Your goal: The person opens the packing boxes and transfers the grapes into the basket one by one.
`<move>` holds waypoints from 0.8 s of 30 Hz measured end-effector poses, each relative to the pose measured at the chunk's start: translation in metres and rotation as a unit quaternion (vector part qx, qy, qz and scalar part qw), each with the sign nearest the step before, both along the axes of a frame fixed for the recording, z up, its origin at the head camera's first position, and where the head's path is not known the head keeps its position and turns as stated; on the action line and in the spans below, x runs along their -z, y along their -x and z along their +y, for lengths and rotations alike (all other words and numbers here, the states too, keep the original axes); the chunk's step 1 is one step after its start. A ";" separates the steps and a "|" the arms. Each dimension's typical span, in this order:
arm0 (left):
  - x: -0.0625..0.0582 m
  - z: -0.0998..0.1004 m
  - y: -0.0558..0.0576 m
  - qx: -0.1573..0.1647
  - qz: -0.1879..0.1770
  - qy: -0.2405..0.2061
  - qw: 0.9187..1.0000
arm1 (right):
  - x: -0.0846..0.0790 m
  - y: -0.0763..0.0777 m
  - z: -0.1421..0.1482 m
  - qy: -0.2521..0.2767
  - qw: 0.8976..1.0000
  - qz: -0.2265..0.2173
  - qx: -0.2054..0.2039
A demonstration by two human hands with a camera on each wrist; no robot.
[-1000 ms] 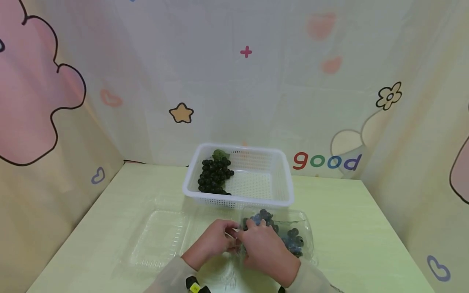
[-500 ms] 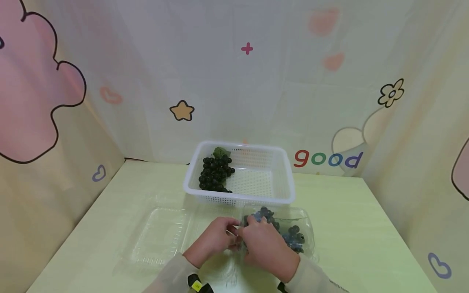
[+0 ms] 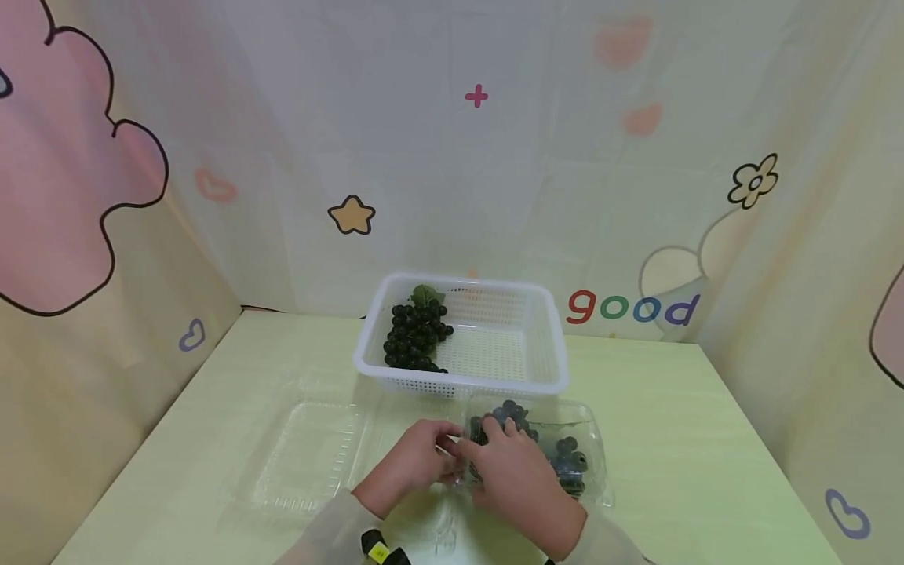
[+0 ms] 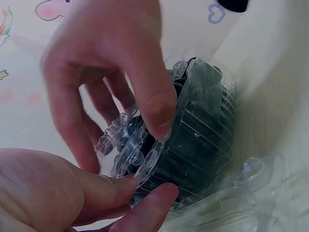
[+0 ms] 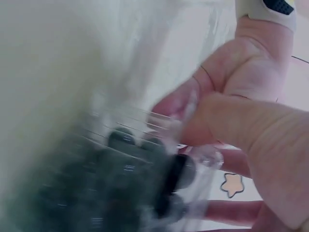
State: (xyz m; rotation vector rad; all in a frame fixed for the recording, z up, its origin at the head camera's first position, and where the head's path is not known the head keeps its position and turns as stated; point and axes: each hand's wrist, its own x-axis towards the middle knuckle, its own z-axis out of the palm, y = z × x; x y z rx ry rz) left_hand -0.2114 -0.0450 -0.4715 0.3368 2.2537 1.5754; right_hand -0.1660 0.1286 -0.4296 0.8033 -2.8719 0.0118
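A clear plastic clamshell box (image 3: pixel 596 467) filled with dark grapes (image 3: pixel 568 459) sits at the table's front, its lid lying over them. My left hand (image 3: pixel 417 459) pinches the box's left rim between thumb and fingers, clearest in the left wrist view, where that hand (image 4: pixel 43 193) is at lower left. Over the lid, my right hand (image 3: pixel 519 479) grips the same side; its thumb (image 4: pixel 157 113) presses the rim from outside while the fingers reach across the top. In the right wrist view both hands meet at the edge above the blurred grapes (image 5: pixel 120 169).
Behind the box stands a white perforated basket (image 3: pixel 459 386), a bunch of dark grapes (image 3: pixel 413 337) with a green leaf at its left. Another clear plastic container (image 3: pixel 304 455) lies left of my hands on the pale table (image 3: pixel 678 439). A printed curtain (image 3: pixel 424 157) surrounds the table.
My right hand has shifted slightly to the right, and its fingers have moved a little on the lid. My left hand stays at the rim; the box has hardly moved.
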 end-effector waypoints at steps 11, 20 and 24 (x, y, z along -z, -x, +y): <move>0.000 0.002 -0.002 -0.008 -0.005 -0.025 1.000 | 0.033 -0.017 0.061 0.138 0.981 0.133 -0.041; 0.000 0.003 -0.003 -0.013 -0.015 -0.021 1.000 | 0.029 -0.021 0.107 0.096 0.982 0.149 -0.064; -0.001 0.003 -0.002 -0.014 -0.015 -0.019 1.000 | 0.021 -0.024 0.119 0.068 0.990 0.123 -0.031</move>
